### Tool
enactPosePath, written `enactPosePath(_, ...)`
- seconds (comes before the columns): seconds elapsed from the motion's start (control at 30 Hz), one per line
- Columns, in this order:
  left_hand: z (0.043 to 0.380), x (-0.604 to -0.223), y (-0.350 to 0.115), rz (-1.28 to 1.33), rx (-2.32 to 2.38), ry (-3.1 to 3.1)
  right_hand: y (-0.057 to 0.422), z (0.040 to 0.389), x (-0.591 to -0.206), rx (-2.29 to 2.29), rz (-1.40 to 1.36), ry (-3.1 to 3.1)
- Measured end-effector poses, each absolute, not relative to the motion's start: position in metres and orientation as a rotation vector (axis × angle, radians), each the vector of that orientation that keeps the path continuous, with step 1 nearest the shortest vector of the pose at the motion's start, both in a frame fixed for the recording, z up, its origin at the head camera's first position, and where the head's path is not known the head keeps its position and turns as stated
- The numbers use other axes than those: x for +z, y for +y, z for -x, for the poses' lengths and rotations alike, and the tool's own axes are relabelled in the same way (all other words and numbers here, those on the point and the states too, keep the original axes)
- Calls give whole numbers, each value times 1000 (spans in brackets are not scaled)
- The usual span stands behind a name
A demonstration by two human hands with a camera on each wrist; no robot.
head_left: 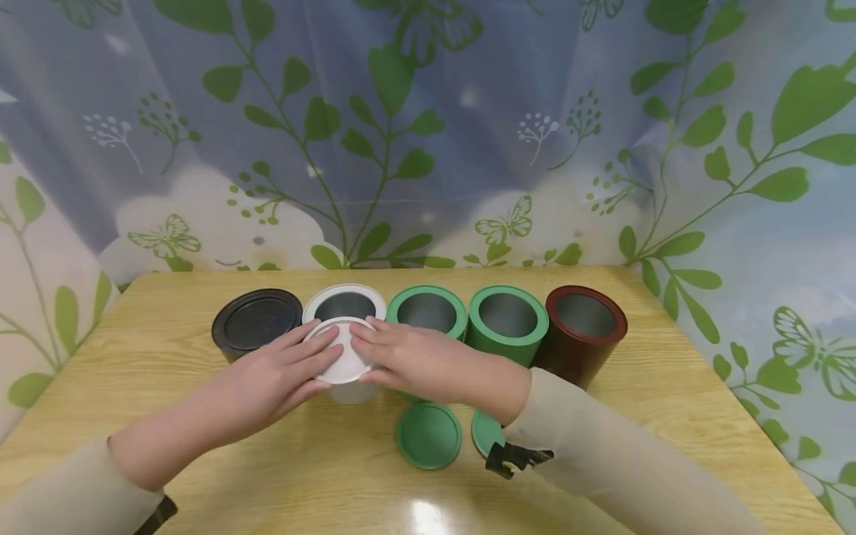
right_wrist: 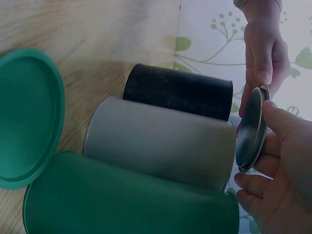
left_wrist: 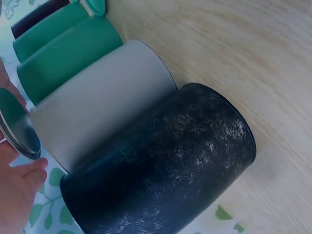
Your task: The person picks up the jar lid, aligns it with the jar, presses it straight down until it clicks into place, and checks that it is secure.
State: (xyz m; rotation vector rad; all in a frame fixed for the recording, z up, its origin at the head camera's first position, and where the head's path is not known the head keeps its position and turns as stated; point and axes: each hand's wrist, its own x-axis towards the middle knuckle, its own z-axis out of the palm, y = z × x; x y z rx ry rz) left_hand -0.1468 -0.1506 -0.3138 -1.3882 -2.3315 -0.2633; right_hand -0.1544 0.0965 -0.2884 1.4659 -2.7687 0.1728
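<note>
My left hand (head_left: 267,375) and right hand (head_left: 421,360) hold a round white lid (head_left: 345,364) from opposite sides, fingers on its top and thumbs at its near edge. The lid hangs tilted over the near part of the white canister (head_left: 348,287), whose dark opening shows behind it. In the right wrist view, the lid's grey underside (right_wrist: 250,129) faces the mouth of the white canister (right_wrist: 161,141), with a gap between them. Beside the left hand stands a black canister (head_left: 257,319) with its black lid on.
Two green canisters (head_left: 426,291) (head_left: 508,342) and a dark red canister (head_left: 578,357) stand uncovered to the right in the row. Two green lids (head_left: 429,436) (head_left: 485,431) lie on the wooden table (head_left: 301,475) in front, one partly behind the right sleeve. A leaf-patterned curtain (head_left: 428,178) hangs behind.
</note>
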Motion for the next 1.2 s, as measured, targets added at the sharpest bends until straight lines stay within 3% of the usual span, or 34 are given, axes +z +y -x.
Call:
enactPosePath(0.5, 168, -312, -154, 1458, -250, -2357, 94, 175, -289, 206, -1461, -2847)
enactPosePath(1.2, 180, -309, -152, 1355, -220, -2583, 90, 190, -288, 189, -1414, -2948)
